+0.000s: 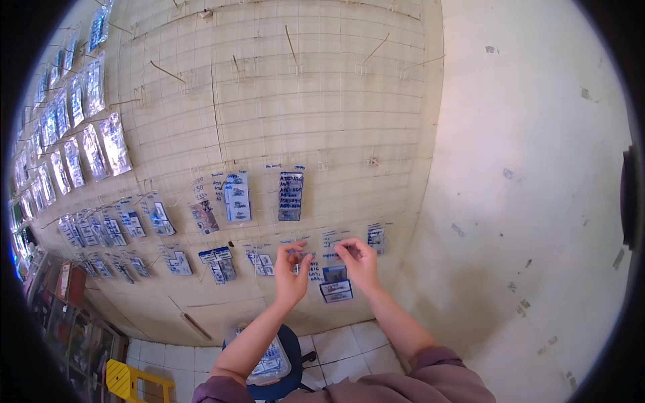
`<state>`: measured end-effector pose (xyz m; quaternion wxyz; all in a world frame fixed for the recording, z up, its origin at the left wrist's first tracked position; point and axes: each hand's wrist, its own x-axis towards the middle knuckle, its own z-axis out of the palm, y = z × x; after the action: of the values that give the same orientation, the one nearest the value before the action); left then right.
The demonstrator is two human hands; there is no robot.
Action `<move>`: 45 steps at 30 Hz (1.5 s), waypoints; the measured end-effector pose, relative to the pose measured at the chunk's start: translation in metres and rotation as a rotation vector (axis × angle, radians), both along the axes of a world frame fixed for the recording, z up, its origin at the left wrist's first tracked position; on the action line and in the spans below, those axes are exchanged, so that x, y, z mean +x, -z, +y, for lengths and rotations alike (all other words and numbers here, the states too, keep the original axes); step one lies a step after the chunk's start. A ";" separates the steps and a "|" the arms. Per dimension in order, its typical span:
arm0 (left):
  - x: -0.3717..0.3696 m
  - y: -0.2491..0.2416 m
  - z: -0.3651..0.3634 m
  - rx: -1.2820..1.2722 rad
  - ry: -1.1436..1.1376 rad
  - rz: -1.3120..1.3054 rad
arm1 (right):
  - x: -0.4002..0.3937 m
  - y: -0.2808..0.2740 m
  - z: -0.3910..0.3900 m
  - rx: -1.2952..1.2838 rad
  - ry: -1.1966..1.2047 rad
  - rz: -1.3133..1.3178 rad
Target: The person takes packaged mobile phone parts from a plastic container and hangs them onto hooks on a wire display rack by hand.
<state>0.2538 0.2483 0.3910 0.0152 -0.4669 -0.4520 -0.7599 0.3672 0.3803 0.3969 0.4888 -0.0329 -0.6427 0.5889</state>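
Note:
My right hand (359,263) has thumb and forefinger pinched at the upper part of a clear plastic packet (336,290). The packet carries blue handwriting and holds dark blue and white labelled pieces. To its left, my left hand (291,272) is raised with curled fingers, its thumb apart from the forefinger. Nothing shows clearly in that hand; another packet with blue writing hangs just behind it. On the wire grid (282,107), a packet with a handwritten list (290,196) hangs above my hands, and a small packet (376,238) hangs right of them.
More packets (80,101) hang in rows at the left. Bare metal hooks (291,47) stick out above. Below, a plastic tub (272,363) sits on a dark blue wheeled chair (293,349). A yellow stool (127,379) and shelves (70,295) stand left; a wall (524,201) bounds the right.

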 end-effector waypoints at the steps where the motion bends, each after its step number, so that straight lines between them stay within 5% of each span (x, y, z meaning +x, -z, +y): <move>1: -0.007 0.000 0.006 -0.021 0.014 0.031 | -0.004 -0.005 0.002 0.001 0.020 0.046; 8: -0.026 -0.029 0.043 0.028 -0.062 0.028 | -0.017 -0.015 0.021 -0.022 0.030 0.150; 10: -0.028 -0.034 0.051 0.031 -0.052 0.011 | -0.026 -0.011 0.042 0.291 0.130 0.132; 20: -0.049 -0.087 0.094 0.063 -0.159 0.115 | -0.054 -0.065 0.088 0.271 0.097 0.180; 35: -0.076 -0.082 0.125 0.018 -0.136 0.061 | -0.081 -0.063 0.117 0.310 0.069 0.129; 45: -0.100 -0.082 0.153 -0.151 -0.337 0.268 | -0.108 -0.073 0.146 0.654 0.413 -0.045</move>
<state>0.1538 0.4016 0.4735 0.1669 -0.4816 -0.5730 -0.6418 0.2592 0.5265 0.4698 0.5677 -0.0167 -0.7870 0.2410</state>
